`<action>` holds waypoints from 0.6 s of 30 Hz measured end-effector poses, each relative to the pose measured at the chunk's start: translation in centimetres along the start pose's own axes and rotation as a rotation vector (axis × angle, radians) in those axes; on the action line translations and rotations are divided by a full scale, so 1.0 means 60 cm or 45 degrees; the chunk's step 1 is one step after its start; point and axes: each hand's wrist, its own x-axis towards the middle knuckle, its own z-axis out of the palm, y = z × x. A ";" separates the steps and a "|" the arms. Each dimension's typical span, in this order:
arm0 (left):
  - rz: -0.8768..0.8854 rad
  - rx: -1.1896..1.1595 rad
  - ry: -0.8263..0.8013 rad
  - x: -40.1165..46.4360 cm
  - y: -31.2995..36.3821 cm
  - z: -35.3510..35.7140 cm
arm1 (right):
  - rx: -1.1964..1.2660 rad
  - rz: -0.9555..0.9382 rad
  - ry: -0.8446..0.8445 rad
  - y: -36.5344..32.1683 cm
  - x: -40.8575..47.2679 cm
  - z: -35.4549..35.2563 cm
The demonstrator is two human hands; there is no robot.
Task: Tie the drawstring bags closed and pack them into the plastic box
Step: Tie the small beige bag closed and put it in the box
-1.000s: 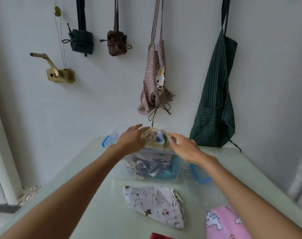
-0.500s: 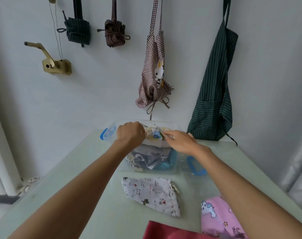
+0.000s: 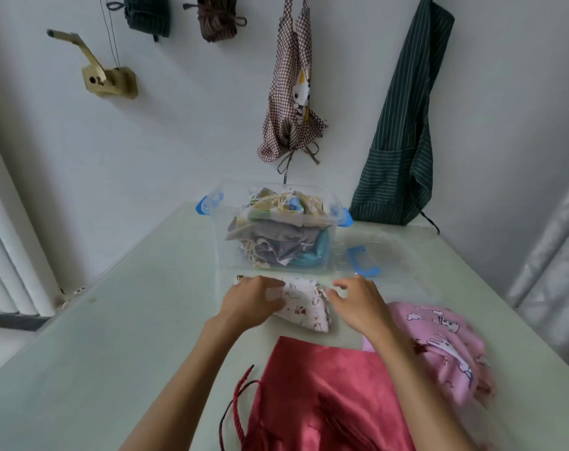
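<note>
A clear plastic box [image 3: 330,237] with blue latches stands at the far middle of the table, heaped with several bags, a pale one [image 3: 278,205] on top. In front of it lies a white drawstring bag with small animal prints [image 3: 304,305]. My left hand [image 3: 252,301] rests on the bag's left part, fingers spread. My right hand [image 3: 358,302] hovers at its right end by the cord, fingers apart. A red satin bag [image 3: 328,395] with a dark cord lies nearest me. A pink unicorn-print bag [image 3: 439,340] lies to the right.
The box's clear lid [image 3: 374,255] with a blue handle lies flat right of the box. Aprons [image 3: 403,131] and bundled cloths hang on the wall behind the pale green table [image 3: 114,320]. A brass crank fitting [image 3: 109,79] is mounted on the wall at left.
Both hands have left the top of the box, where they pressed the pale bag down, and have come back toward me to the white printed bag. The view has tilted down.
</note>
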 end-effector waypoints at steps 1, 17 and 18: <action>0.013 0.050 0.014 0.000 -0.004 0.007 | -0.064 0.030 -0.045 0.002 -0.001 0.008; 0.041 -0.417 0.003 0.018 0.028 -0.011 | 0.888 0.031 -0.187 -0.019 0.014 0.033; 0.021 -0.540 -0.086 0.017 0.031 -0.012 | 0.927 -0.025 -0.169 -0.025 0.013 0.028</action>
